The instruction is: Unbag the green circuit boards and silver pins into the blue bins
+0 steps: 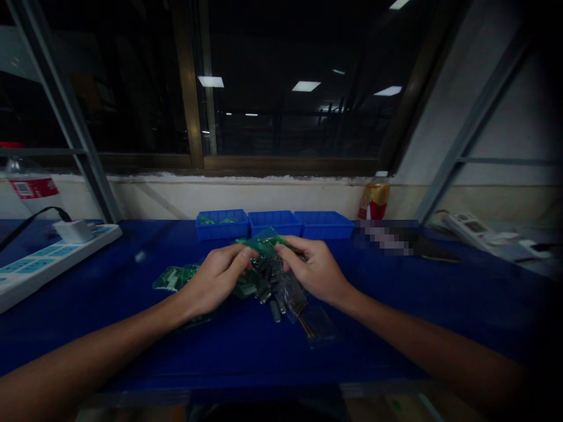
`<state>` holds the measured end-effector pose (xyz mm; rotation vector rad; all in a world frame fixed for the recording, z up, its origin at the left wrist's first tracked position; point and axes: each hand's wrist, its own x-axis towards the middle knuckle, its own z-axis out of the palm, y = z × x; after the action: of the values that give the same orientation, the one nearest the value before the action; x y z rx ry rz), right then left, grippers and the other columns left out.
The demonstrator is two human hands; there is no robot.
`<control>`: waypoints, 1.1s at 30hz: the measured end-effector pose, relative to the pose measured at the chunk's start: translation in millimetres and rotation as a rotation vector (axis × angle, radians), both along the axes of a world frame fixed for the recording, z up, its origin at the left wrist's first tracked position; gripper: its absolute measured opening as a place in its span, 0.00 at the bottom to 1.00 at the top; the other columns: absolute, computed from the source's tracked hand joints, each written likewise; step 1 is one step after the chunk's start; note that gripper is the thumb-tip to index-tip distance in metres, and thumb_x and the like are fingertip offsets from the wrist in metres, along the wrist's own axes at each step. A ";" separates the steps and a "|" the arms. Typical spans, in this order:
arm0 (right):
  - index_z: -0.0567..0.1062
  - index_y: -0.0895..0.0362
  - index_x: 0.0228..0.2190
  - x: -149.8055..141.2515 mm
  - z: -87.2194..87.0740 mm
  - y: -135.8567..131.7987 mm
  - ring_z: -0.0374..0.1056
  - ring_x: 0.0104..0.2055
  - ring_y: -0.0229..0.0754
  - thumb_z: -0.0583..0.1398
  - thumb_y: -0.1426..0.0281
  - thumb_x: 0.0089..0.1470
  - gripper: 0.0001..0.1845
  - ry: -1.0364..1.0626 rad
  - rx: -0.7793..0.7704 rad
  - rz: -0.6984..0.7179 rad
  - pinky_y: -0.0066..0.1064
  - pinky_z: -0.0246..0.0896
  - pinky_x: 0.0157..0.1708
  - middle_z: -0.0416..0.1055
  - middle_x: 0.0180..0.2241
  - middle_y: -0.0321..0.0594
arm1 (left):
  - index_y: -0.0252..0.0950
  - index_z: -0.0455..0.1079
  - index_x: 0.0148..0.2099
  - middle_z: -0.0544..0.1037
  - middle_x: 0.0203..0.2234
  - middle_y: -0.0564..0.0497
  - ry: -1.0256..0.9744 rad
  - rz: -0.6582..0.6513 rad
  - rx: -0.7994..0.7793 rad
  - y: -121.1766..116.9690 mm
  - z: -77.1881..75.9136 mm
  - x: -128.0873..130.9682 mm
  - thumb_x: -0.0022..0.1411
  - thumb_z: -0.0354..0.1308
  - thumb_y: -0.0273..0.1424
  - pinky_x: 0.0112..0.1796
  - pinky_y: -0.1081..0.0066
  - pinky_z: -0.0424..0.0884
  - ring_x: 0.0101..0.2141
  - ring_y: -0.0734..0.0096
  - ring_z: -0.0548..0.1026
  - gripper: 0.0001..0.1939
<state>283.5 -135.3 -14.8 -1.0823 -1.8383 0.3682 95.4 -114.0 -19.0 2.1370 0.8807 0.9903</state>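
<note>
Both my hands pinch a small green plastic bag [263, 240] between them, held above a pile in the middle of the blue table. My left hand [220, 271] grips its left side, thumb against the fingers. On the other side my right hand [314, 264] has the bag's right edge between thumb and fingers. Beneath lies a heap of small dark parts [263, 284], partly hidden by the hands. Clear plastic packets [319, 325] lie at the near right of the heap. More green bags [173, 278] rest beside my left wrist. What the held bag contains is too blurred to tell.
Three blue trays stand in a row behind my hands; the left tray [222, 228] holds green pieces. A white power strip [57, 258] lies at left near a bottle [33, 184]. At right are a red-and-gold package [373, 200], a dark flat object [435, 249] and another power strip [470, 228].
</note>
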 end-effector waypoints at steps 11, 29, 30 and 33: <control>0.74 0.54 0.40 0.6 3.8 -10.4 0.68 0.34 0.39 0.52 0.77 0.48 0.19 -0.131 0.181 0.117 0.33 0.62 0.35 0.73 0.35 0.38 | 0.36 0.59 0.36 0.66 0.20 0.57 -0.253 -0.102 -0.306 4.8 0.8 2.4 0.58 0.52 0.35 0.27 0.75 0.63 0.23 0.77 0.67 0.08; 0.67 0.58 0.35 -4.0 -10.1 8.9 0.66 0.26 0.35 0.55 0.71 0.49 0.08 0.170 -0.136 0.086 0.30 0.63 0.27 0.68 0.26 0.36 | 0.34 0.63 0.34 0.74 0.24 0.51 -0.159 -0.090 -0.188 11.5 -5.4 1.7 0.58 0.51 0.34 0.30 0.71 0.68 0.27 0.71 0.74 0.08; 0.68 0.58 0.36 -2.2 -10.0 9.2 0.66 0.26 0.36 0.55 0.71 0.49 0.09 0.108 -0.066 0.026 0.30 0.63 0.27 0.68 0.26 0.36 | 0.34 0.64 0.33 0.75 0.24 0.50 -0.109 -0.075 -0.153 12.7 -6.6 0.9 0.57 0.51 0.35 0.30 0.71 0.68 0.27 0.71 0.74 0.08; 0.70 0.58 0.36 1.5 -5.7 6.4 0.65 0.27 0.36 0.55 0.72 0.50 0.10 -0.047 0.171 -0.109 0.30 0.61 0.28 0.70 0.27 0.37 | 0.34 0.67 0.32 0.75 0.22 0.49 -0.001 -0.037 -0.161 14.7 -7.4 -1.1 0.57 0.51 0.39 0.26 0.73 0.66 0.23 0.71 0.72 0.13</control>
<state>285.0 -128.9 -20.6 -1.0742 -1.8072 0.1206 94.3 -99.2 -26.4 2.0104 0.8864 0.8714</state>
